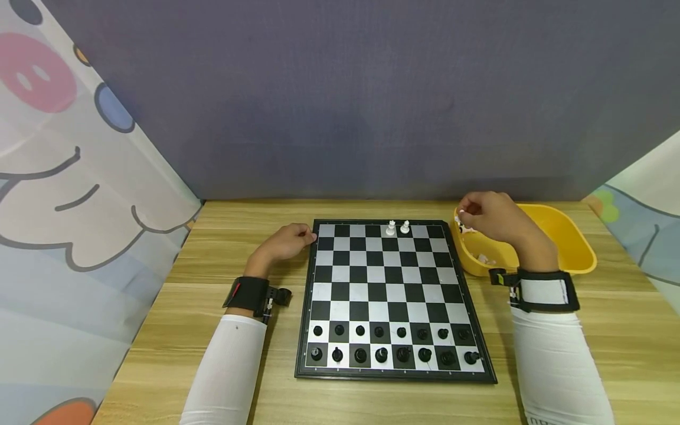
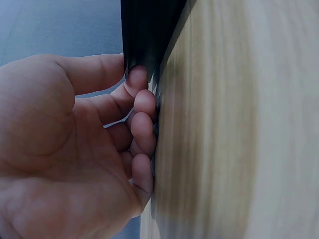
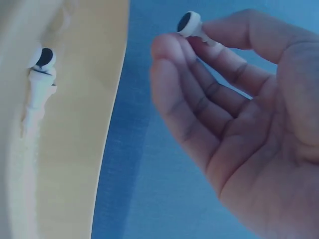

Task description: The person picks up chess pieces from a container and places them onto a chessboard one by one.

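A black-and-white chessboard (image 1: pixel 375 274) lies on the table. My left hand (image 1: pixel 289 241) is at its upper left edge; in the left wrist view, thumb and index finger pinch the board's dark rim (image 2: pixel 144 37), with the other fingers curled beside the table. Above the yellow tub (image 1: pixel 576 239), my right hand (image 1: pixel 496 217) holds a white chess piece (image 3: pixel 192 25) between thumb and fingertips, its dark round base facing outward. Two white pieces, one a rook (image 1: pixel 391 228), stand on the far row. Black pieces (image 1: pixel 381 354) fill the two near rows.
More white pieces lie in the tub, among them one (image 3: pixel 40 94) seen in the right wrist view. A grey panel (image 1: pixel 340 118) rises behind the wooden table (image 1: pixel 234 236). Cartoon-printed cloth (image 1: pixel 79 177) hangs on the left, with more on the right.
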### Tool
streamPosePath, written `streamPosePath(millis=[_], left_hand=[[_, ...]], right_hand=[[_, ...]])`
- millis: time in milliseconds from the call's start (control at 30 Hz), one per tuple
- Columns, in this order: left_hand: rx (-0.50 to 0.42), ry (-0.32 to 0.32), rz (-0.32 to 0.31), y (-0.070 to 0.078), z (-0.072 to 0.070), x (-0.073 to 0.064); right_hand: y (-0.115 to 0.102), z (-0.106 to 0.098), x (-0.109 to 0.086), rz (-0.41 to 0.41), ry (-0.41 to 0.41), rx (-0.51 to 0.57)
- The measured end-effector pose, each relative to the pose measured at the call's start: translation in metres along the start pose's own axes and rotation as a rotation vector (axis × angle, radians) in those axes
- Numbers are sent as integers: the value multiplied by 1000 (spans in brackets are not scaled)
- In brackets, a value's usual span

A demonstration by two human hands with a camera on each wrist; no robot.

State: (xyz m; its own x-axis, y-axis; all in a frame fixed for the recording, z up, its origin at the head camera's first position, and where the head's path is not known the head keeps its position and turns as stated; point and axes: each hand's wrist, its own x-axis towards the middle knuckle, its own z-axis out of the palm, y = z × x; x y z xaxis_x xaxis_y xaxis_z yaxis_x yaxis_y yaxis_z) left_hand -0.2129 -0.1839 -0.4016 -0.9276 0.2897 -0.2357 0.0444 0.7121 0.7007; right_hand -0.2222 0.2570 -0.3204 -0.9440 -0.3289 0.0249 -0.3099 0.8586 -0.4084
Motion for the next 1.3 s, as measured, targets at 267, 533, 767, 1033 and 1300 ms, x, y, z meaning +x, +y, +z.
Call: streamPosePath(millis=[267,533,767,1033,1300], left_hand=[[6,6,1,2,0,-1],[14,7,5,1,1,-1],[31,12,-3,0,1,0],[18,10,-4,1,0,-1],[7,4,-10,4,0,-1]], right_hand=[[-16,2,0,11,38,26],[-31,10,4,-36,42,1],[-40,19,8,-110,0,-13],[-48,36,15,-159,-49,-12],[-50,51,21,-206,-71,-41]])
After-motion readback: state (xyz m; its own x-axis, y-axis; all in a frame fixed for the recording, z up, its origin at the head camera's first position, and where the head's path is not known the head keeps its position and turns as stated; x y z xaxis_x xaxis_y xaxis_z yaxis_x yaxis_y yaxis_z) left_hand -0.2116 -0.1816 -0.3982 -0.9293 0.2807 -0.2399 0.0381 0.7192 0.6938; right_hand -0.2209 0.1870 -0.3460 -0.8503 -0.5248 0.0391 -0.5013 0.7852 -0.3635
